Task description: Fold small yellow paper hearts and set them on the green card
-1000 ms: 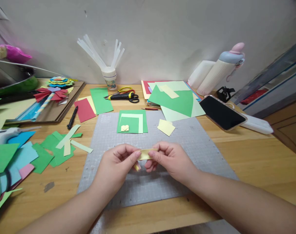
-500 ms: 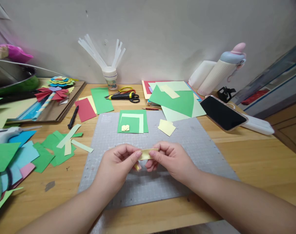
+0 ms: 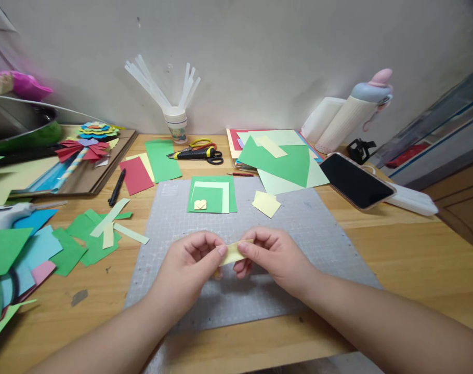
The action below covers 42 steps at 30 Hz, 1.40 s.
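Note:
Between my two hands is a small folded piece of pale yellow paper [image 3: 232,253], held just above the grey cutting mat [image 3: 299,234]. My left hand [image 3: 195,262] pinches its left end between thumb and fingers. At the other end, my right hand [image 3: 273,254] is closed on it, thumb on top. Behind the hands, a stack of green and pale green squares [image 3: 231,195] carries a small folded yellow heart [image 3: 200,204]. Loose pale yellow squares [image 3: 266,203] lie to the right of that stack.
Green and pale paper scraps [image 3: 92,236] spread at the left, near a black pen [image 3: 117,187]. Behind the mat are a utility knife [image 3: 194,154], scissors [image 3: 215,158], a paper cup [image 3: 177,128] with white sticks, and coloured sheets [image 3: 279,163]. A phone [image 3: 357,181] and bottle [image 3: 351,119] stand right.
The yellow paper has tilted, its left end now lower. My left thumb has shifted slightly, and the left fingers have moved a little; the right hand is nearly still.

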Motion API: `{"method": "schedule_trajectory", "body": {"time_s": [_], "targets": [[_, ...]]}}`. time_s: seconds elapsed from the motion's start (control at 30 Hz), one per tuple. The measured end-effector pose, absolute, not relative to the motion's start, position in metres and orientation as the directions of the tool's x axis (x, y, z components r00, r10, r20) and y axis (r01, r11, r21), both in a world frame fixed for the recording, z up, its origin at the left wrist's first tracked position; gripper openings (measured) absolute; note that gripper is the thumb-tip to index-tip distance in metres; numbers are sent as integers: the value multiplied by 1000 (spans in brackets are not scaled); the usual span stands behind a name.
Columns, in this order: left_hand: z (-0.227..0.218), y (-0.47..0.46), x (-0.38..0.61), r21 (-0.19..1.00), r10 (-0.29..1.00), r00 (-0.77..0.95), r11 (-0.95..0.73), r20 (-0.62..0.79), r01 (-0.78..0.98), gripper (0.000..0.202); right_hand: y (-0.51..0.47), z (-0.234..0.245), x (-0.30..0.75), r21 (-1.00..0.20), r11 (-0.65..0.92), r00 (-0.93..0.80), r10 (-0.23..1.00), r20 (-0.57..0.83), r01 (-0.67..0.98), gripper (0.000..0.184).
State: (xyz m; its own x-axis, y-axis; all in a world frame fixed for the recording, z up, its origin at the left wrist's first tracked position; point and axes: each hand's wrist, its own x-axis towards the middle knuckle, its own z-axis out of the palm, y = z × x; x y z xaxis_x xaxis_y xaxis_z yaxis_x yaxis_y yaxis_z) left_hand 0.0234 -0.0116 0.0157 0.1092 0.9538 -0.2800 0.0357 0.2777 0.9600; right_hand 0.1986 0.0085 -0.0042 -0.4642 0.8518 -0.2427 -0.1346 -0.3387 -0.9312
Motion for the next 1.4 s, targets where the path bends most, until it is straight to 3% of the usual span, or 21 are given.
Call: {"method": "schedule_trajectory", "body": {"time_s": [0.2,0.37,0.67,0.93,1.23,1.4], "targets": [[12,-10,23,965,957,138,245,-256,94,18,10,-3,199,-951,-289,-462,863,-207,-113,28],[7,-10,23,973,943,276,137,-185,184,15,9,-4,199,-980,-186,-451,882,-138,-64,23],[7,-14,24,929,916,371,3,-150,369,21,10,-8,199,-971,-237,-533,818,-215,29,25],[10,-10,20,979,960,243,96,-138,178,21,11,-5,197,-943,-325,-509,826,-245,-74,35],[10,-10,20,980,943,277,152,-184,132,22,11,-5,198,-938,-317,-504,838,-207,-141,33],[9,-11,21,974,938,299,123,-177,191,19,12,-5,198,-932,-331,-467,854,-231,-145,35]]}}
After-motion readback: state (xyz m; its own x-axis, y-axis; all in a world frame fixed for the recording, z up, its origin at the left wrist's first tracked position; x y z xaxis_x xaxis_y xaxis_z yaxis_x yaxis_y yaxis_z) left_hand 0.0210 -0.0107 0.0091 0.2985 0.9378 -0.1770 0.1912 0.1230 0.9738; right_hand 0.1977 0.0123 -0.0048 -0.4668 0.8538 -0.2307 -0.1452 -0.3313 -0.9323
